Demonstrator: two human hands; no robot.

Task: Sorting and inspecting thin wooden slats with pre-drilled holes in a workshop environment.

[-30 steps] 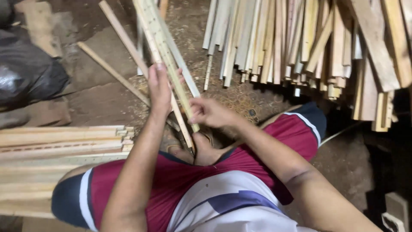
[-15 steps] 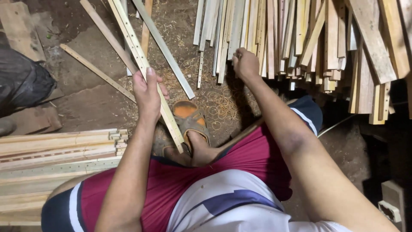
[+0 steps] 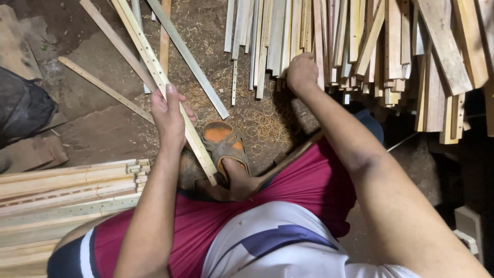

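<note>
Left hand [image 3: 169, 114] clamped round a few slats [image 3: 154, 72], bundle running from 11 o'clock down to the sandal [image 3: 225, 145]. Right hand [image 3: 302, 71] reaching into the slat pile [image 3: 360, 46] at 1 o'clock; grip there can't be told. Step looks like gathering slats; next likely needs one pulled free and laid against the bundle.

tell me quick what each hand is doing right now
Left hand: closed around a long wooden slat.
Right hand: closed on the ends of the slat pile.

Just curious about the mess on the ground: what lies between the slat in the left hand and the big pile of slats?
In the head view, between the slat and the pile: loose slats, scattered rubber bands and sawdust on dirt.
</note>
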